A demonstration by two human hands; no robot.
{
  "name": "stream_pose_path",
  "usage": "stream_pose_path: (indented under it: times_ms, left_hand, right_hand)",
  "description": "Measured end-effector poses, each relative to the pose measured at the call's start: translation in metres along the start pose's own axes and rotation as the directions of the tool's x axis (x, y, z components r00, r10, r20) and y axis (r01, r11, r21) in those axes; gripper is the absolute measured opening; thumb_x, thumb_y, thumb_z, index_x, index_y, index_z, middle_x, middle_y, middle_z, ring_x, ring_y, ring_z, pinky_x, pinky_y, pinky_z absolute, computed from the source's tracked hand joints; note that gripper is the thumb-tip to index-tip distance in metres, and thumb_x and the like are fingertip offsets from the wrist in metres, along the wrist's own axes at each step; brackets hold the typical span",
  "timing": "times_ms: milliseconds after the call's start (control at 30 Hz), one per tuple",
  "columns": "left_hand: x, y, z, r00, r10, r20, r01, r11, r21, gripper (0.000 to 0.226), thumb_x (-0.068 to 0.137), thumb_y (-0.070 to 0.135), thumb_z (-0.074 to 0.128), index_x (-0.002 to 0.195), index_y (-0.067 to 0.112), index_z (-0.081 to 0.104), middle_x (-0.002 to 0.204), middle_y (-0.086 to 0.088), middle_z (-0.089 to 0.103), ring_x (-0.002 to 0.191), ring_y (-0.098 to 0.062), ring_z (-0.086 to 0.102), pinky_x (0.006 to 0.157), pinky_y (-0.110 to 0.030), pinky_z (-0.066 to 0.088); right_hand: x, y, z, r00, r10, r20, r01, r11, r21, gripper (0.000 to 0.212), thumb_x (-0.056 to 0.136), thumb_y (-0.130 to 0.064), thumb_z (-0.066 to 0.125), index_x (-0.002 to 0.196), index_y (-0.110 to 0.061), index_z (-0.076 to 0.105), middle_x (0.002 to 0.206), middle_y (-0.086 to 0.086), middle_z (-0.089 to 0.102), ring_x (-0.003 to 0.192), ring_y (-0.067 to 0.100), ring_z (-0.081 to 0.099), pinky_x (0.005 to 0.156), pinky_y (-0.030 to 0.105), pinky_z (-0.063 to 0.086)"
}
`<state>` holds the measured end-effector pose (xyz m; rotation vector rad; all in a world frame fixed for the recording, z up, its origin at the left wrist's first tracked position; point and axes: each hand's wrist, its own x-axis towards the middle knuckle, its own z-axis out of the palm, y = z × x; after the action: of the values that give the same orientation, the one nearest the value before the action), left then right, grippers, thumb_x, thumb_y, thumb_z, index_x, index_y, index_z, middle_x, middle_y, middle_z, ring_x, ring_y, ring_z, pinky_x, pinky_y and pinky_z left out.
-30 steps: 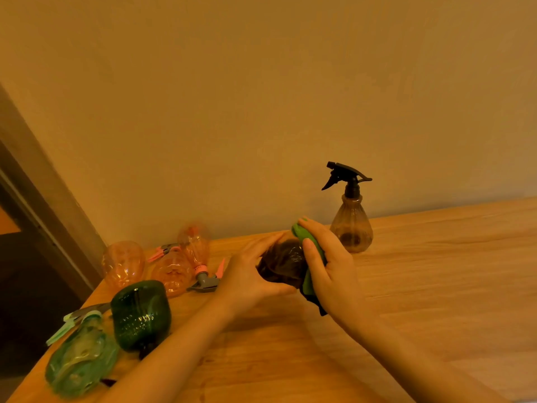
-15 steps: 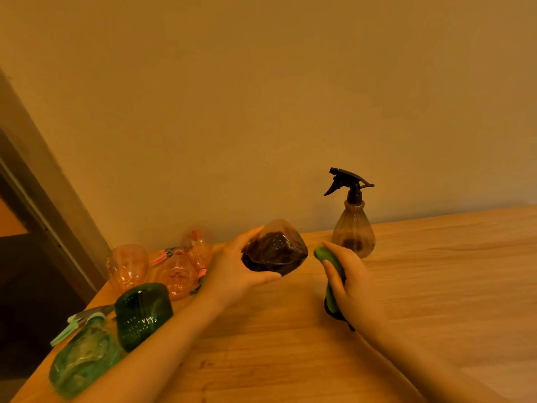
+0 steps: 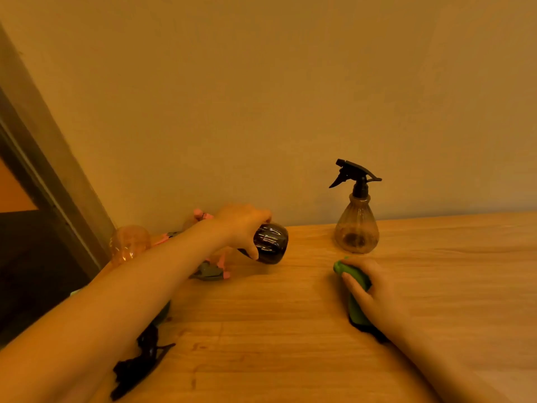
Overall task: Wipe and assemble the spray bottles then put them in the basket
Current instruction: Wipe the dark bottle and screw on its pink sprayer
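L arm reaches far out, left hand curled in a grip. Right hand curled too, held low.

There is a single view, taken from a wide-angle camera worn on the person's head. It looks forward and slightly down across the wooden counter toward the plain wall along the counter's far edge, which takes up more than the upper half of the picture. The camera sits close: both forearms enter from the bottom edge, and the left hand and right hand lie in the middle of the frame. The counter's left end shows at the lower left beside a dark door frame; its right side runs out of the picture. Straight lines bend near the edges.
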<state>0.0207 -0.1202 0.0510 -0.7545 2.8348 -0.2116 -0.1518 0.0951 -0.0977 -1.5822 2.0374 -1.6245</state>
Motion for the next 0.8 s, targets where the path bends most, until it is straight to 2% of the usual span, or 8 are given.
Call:
stream_pose_path:
  times_ms: [100,167,267,400,633,733,800]
  left_hand:
    - [0.014,0.008,-0.006,0.995,0.075,0.058,-0.087,0.971,0.225,0.064,0.066,0.045,0.08,0.117,0.022,0.048,0.106,0.001,0.06,0.092,-0.019,0.056,0.063,-0.032,0.041]
    - [0.025,0.013,-0.009,0.993,0.087,0.081,-0.105,0.957,0.27,0.064,0.068,0.045,0.079,0.118,0.023,0.047,0.105,0.001,0.059,0.087,-0.018,0.052,0.062,-0.032,0.04]
    - [0.041,0.022,-0.015,0.989,0.111,0.093,-0.131,0.958,0.255,0.064,0.067,0.045,0.079,0.117,0.024,0.047,0.105,0.001,0.058,0.085,-0.016,0.05,0.061,-0.032,0.039]
    - [0.061,0.038,-0.018,0.98,0.152,0.126,-0.176,0.961,0.211,0.067,0.067,0.045,0.08,0.121,0.025,0.047,0.107,0.003,0.058,0.087,-0.015,0.049,0.064,-0.03,0.041]
    - [0.087,0.055,-0.028,0.967,0.176,0.184,-0.226,0.926,0.303,0.065,0.066,0.036,0.081,0.12,0.023,0.047,0.108,0.0,0.056,0.091,-0.018,0.052,0.066,-0.031,0.042]
    - [0.096,0.059,-0.037,0.948,0.15,0.281,-0.23,0.932,0.28,0.07,0.067,0.02,0.081,0.125,0.024,0.044,0.117,-0.003,0.054,0.098,-0.022,0.053,0.079,-0.039,0.052]
    - [0.098,0.063,-0.044,0.936,0.131,0.326,-0.219,0.943,0.25,0.078,0.068,0.015,0.081,0.133,0.026,0.04,0.127,-0.005,0.051,0.108,-0.025,0.052,0.087,-0.042,0.051]
  right_hand:
    - [0.001,0.003,-0.002,0.999,0.049,-0.008,-0.048,0.998,0.045,0.019,0.09,-0.023,0.064,0.107,-0.03,0.063,0.106,-0.015,0.063,0.102,-0.003,0.056,0.085,0.011,0.042]
    - [0.002,0.005,-0.004,0.995,0.099,-0.014,-0.098,0.992,0.08,0.02,0.089,-0.024,0.063,0.109,-0.028,0.064,0.106,-0.015,0.064,0.101,-0.003,0.057,0.085,0.014,0.043]
    - [0.002,0.004,-0.006,0.99,0.143,-0.02,-0.139,0.983,0.122,0.021,0.089,-0.023,0.064,0.109,-0.027,0.066,0.105,-0.015,0.065,0.099,-0.002,0.058,0.085,0.019,0.045]
    - [0.003,0.004,-0.006,0.988,0.152,-0.008,-0.15,0.979,0.141,0.02,0.089,-0.022,0.064,0.109,-0.027,0.066,0.103,-0.015,0.066,0.099,-0.002,0.059,0.085,0.017,0.045]
    - [0.005,0.009,-0.004,0.989,0.145,-0.014,-0.143,0.983,0.118,0.021,0.088,-0.026,0.065,0.108,-0.029,0.066,0.103,-0.017,0.066,0.099,-0.004,0.058,0.084,0.01,0.043]
    - [0.006,0.011,-0.004,0.989,0.148,-0.016,-0.145,0.984,0.107,0.021,0.088,-0.028,0.065,0.108,-0.029,0.067,0.103,-0.018,0.065,0.1,-0.004,0.058,0.085,0.014,0.043]
    - [0.006,0.011,-0.004,0.988,0.153,-0.006,-0.151,0.983,0.102,0.022,0.088,-0.028,0.064,0.109,-0.028,0.066,0.104,-0.018,0.065,0.1,-0.004,0.057,0.087,0.017,0.044]
